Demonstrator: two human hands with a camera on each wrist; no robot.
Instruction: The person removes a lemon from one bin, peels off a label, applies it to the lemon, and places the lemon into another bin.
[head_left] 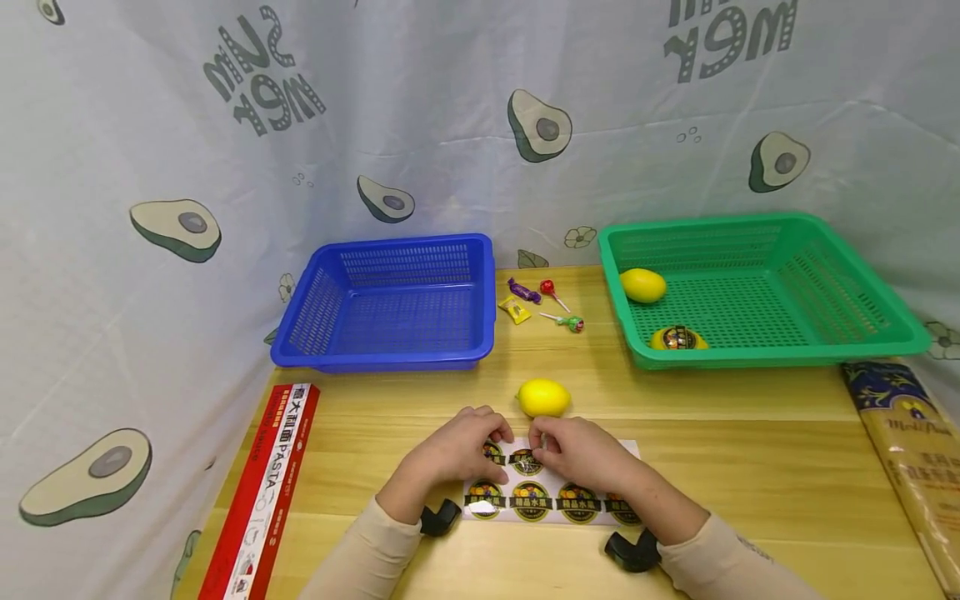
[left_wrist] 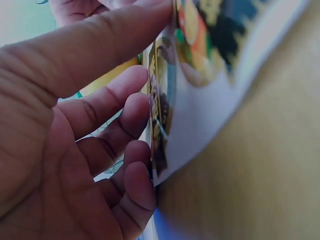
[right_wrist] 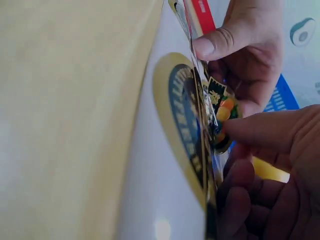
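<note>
A white sheet of round black-and-gold fruit stickers [head_left: 630, 448] lies on the wooden table. At its upper left my left hand [head_left: 459, 447] rests with thumb and fingertips on the sheet, fingers softly bent. My right hand [head_left: 588, 454] pinches a sticker [right_wrist: 223, 117] between thumb and finger; in the right wrist view that sticker stands up from the sheet. Just beyond the hands sits a whole yellow lemon [head_left: 543, 398]. The left wrist view shows the left thumb [left_wrist: 115, 40] across the sheet and the other fingertips along it.
A blue basket [head_left: 483, 333] stands back left, a green basket [head_left: 750, 357] back right with a plain lemon [head_left: 643, 285] and a stickered lemon [head_left: 678, 338]. Several candies [head_left: 523, 290] lie between them. A red pasta box [head_left: 258, 492] is left, a pasta bag [head_left: 911, 458] far right.
</note>
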